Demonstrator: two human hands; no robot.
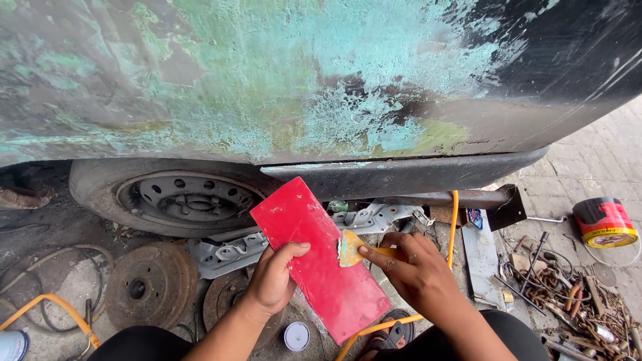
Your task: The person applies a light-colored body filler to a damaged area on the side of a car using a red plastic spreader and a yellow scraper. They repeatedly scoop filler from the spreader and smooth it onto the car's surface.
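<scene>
My left hand (273, 277) grips a red rectangular board (319, 267) by its left edge, thumb on top, and holds it tilted in front of me. My right hand (414, 271) holds a small yellow spreader (350, 248) whose blade rests on the board's right edge, with a smear of pale filler on the blade. Above both hands is a car body panel (301, 80), sanded and patched in turquoise, green and dark tones.
A bare wheel and tyre (167, 197) lies under the car. Rusty brake drums (150, 284) and metal brackets (224, 254) lie on the ground at left. A red and yellow tin (605, 222), scrap tools (568, 294), an orange hose (455, 214) and a small white lid (296, 335) are nearby.
</scene>
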